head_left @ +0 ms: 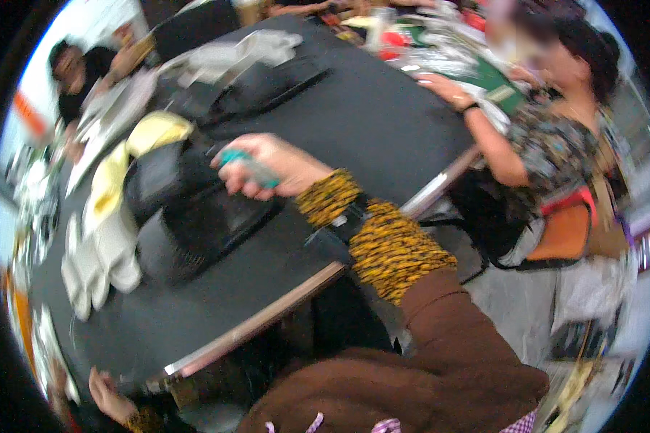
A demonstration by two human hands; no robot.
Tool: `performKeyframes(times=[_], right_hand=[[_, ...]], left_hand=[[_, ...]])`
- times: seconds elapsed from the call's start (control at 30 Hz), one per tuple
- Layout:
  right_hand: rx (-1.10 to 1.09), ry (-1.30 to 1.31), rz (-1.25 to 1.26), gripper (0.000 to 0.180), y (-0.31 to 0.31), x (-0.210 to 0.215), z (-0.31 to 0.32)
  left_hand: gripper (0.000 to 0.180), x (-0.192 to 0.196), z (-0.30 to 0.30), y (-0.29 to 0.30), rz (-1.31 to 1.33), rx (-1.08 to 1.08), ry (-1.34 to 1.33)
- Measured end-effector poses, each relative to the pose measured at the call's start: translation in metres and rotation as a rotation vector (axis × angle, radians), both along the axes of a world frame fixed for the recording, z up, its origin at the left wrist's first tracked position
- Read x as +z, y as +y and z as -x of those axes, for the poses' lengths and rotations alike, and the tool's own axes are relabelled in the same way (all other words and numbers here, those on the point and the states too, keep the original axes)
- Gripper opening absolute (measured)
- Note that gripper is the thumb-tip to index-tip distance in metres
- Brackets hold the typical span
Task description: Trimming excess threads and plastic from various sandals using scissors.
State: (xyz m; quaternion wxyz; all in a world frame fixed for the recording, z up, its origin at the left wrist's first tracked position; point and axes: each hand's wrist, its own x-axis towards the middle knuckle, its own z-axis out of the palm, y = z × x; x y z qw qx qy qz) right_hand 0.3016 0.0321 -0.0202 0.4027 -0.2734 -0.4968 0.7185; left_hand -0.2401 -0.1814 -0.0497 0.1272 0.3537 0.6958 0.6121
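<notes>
My right hand [285, 167] is closed around a small teal-handled tool [232, 156] and hovers over black slide sandals. The tool's working end is too blurred to make out. Below that hand one black slide [188, 238] lies on the dark table, and another black slide [155, 177] sits just left of it. My left hand [108, 397] hangs low by the near left table edge, fingers loosely apart, holding nothing that I can see. Pale white slides [101, 263] and yellow ones [108, 187] line the left of the black pair.
The black tabletop [383, 123] has a light wooden edge [267, 314] on my side. More black sandals [274, 86] and grey ones [231, 58] lie farther back. A person in a patterned top [556, 144] sits at right beside a green mat [509, 94]. Others sit far left.
</notes>
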Motion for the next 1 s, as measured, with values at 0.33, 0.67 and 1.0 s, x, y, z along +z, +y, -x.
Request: performKeyframes(times=[0.33,0.67,1.0], right_hand=[[-0.166,-0.298,-0.14,0.037,-0.005,0.008,0.005],[-0.161,-0.298,-0.105,0.038,-0.016,0.012,0.022],[-0.16,-0.236,-0.083,0.031,-0.015,0.018,0.019]], left_hand=[[0.026,-0.144,0.075,-0.066,0.2,0.426,-0.389],[0.017,-0.299,0.137,-0.151,0.18,0.251,-0.924],[0.027,-0.37,0.165,-0.158,1.112,0.505,-0.277]])
